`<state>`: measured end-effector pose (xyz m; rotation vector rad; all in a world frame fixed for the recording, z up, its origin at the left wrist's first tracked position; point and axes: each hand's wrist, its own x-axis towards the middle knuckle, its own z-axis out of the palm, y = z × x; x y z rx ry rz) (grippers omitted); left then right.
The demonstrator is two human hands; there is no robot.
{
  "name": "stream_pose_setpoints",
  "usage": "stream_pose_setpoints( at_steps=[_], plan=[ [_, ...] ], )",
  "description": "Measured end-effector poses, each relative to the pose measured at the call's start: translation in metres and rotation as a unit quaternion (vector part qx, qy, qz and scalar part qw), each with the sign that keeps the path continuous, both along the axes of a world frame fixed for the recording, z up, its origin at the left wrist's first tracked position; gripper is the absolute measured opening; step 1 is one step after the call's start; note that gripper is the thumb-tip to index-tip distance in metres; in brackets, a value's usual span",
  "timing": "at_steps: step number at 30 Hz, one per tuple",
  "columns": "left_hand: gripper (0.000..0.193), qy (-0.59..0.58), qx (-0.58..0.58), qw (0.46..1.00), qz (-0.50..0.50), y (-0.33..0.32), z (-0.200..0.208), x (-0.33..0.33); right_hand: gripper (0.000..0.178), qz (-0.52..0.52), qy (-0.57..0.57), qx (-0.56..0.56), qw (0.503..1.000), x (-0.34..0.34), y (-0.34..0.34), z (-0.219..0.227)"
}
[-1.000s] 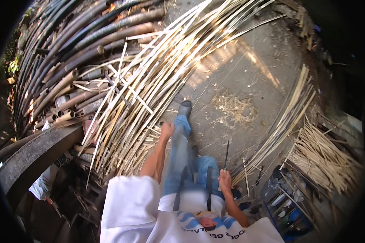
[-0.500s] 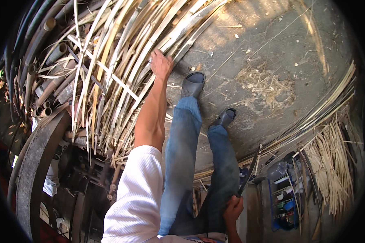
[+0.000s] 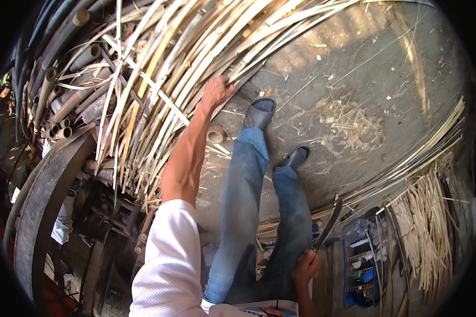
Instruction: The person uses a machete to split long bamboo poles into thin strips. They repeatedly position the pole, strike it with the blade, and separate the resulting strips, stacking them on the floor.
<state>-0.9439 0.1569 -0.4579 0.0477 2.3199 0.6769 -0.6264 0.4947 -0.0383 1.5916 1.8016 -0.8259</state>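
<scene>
Left forearm [image 3: 184, 158] has swung a little outward since the frame just before, and beside it an open-ended tube [image 3: 215, 135] now shows on the floor [image 3: 375, 74]. The left hand [image 3: 216, 94] has changed too: its fingers were spread over the strips [image 3: 180, 58], and now they are bent in at the pile's edge, next to the floor. As I judge it, the work at this moment is with the strips, and the knife [image 3: 330, 224] has no part in it yet.

The strips fan out from the left hand, beyond it and to its left, in 1 long loose heap. Its fingertips are at the nearest edge of that heap, but they are partly hidden, so I cannot tell whether they grip a strip or only rest there. The tube lies closer to the body than that hand, just right of the forearm, its open end facing up toward the camera.

The right hand [image 3: 305, 267] is closed around the knife's handle beside the right thigh, blade pointing forward and slightly right, well apart from the strips. Between the heap and the knife stand the 2 shoes [image 3: 260, 111].
</scene>
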Motion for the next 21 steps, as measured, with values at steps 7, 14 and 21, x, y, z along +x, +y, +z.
stream_pose_setpoints(
  at_steps=[7,14,21],
  plan=[
    [0.066,-0.147,0.048,0.973,0.174,0.034,0.145,0.001,0.033,0.074,0.054,-0.052,0.994,0.011,0.003,0.001],
    [0.073,-0.124,0.005,0.984,0.126,0.110,0.251,0.018,0.035,-0.003,0.064,-0.118,0.991,0.023,0.003,0.015],
    [0.067,-0.044,0.057,0.980,0.187,0.144,0.348,0.034,0.036,-0.099,0.096,-0.179,0.974,-0.008,0.010,0.042]
  ],
)
